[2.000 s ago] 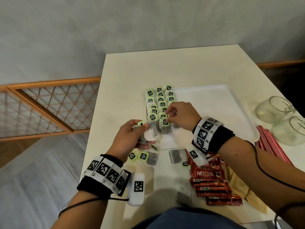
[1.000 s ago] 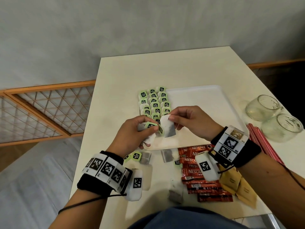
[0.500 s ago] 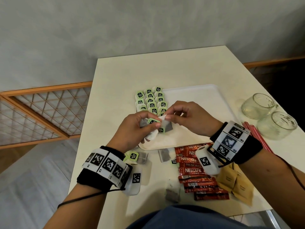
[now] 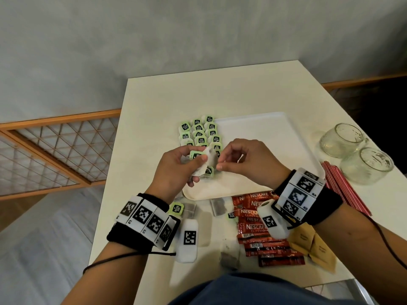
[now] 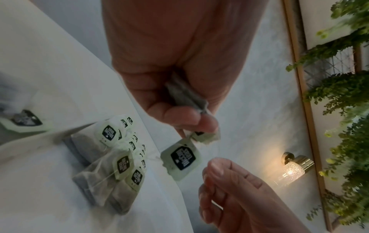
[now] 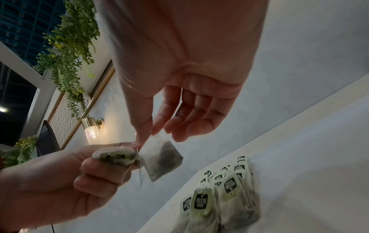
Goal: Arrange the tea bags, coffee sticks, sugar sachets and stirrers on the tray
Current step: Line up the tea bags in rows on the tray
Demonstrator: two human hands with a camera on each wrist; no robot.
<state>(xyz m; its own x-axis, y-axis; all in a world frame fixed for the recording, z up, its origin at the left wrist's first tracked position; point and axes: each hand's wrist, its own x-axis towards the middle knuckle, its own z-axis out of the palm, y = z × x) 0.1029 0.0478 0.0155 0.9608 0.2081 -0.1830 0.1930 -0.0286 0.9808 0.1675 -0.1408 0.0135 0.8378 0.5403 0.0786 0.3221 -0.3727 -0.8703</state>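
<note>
Above the near left corner of the white tray (image 4: 271, 137), my left hand (image 4: 198, 160) grips a small bunch of tea bags (image 5: 185, 94); one green tag (image 5: 180, 159) dangles from it by its string. My right hand (image 4: 221, 162) pinches the top corner of one tea bag (image 6: 161, 159) from that bunch between thumb and forefinger, its other fingers spread. Several tea bags (image 4: 199, 133) lie in overlapping rows along the tray's left edge. Near the front edge lie red coffee sticks (image 4: 259, 230), brown sugar sachets (image 4: 312, 245) and red stirrers (image 4: 343, 190).
Three loose tea bags (image 4: 189, 210) (image 4: 218, 206) (image 4: 229, 258) lie on the cream table (image 4: 198, 95) in front of the tray. Two glass jars (image 4: 343, 139) (image 4: 367, 165) stand at the right edge beside the stirrers. A wooden lattice railing (image 4: 55, 150) runs left of the table.
My right hand left the rows on the tray, came back to the bunch in my left hand and took hold of another tea bag. Both hands have shifted slightly right.
</note>
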